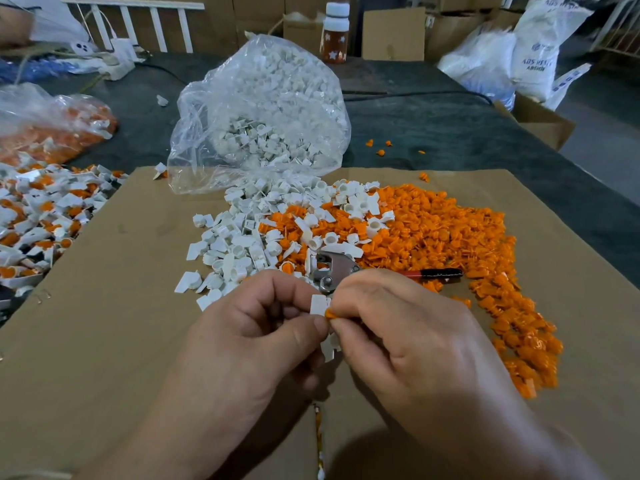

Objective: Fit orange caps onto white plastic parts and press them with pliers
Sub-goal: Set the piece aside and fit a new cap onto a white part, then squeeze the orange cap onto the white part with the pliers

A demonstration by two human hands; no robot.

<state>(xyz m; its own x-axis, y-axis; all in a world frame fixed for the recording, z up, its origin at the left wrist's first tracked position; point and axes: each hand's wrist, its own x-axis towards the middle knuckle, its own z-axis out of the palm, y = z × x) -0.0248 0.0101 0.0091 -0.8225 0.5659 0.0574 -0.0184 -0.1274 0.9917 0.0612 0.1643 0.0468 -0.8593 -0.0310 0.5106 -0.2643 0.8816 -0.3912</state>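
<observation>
Cardboard (pixel 104 306) covers table (pixel 450 126). Far left: heap of capped parts (pixel 41 216). Centre: bag (pixel 263 109) spilling white parts (pixel 239 244). Left hand (pixel 256 327) pinches white part (pixel 319 304) in fingertips; right hand (pixel 408 334) pinches orange cap (pixel 331 313) against it. Pliers (pixel 337 268) lie just behind hands, handle pointing right. Right: orange caps (pixel 450 237) heaped.

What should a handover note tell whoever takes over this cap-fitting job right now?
Left hand pinches a small white plastic part; right hand pinches a small orange plastic cap against it.
Steel pliers with a red-and-black handle lie unheld amid the loose white parts and orange caps on the brown cardboard sheet.
Done: a pile of capped pieces, far left.
Left: seat this cap, press, repeat.
</observation>
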